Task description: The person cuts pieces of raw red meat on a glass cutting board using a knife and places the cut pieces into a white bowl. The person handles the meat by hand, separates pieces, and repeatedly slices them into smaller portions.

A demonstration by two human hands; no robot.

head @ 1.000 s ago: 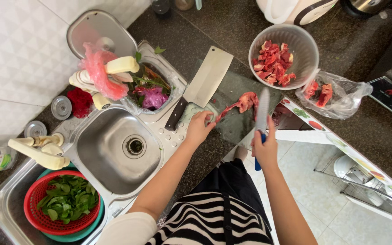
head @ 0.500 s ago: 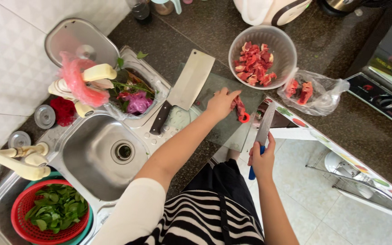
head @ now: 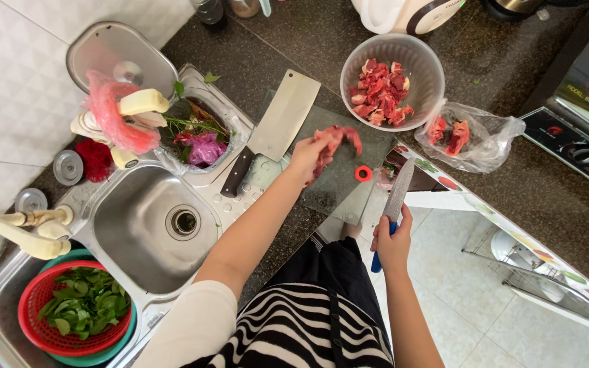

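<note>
My left hand [head: 309, 155] holds a strip of raw red meat [head: 337, 139] above the glass cutting board [head: 339, 180]. My right hand [head: 391, 240] grips a blue-handled knife [head: 397, 194], blade pointing away from me, at the counter's front edge. A cleaver [head: 275, 128] lies flat at the board's left side. Beyond the board stands a clear bowl [head: 391, 82] with several pieces of cut meat. To its right lies a clear plastic bag [head: 472, 140] holding more meat.
A steel sink [head: 146, 232] lies at my left, with a faucet [head: 25, 228]. A red colander of green leaves [head: 76, 307] sits at the near left. A tub of vegetable scraps [head: 199, 140] sits behind the sink. A stove [head: 581, 129] is at the right.
My left hand lifted the meat strip off the board and carried it left, bunching it in my fingers. My right hand with the knife stayed near the counter edge.
</note>
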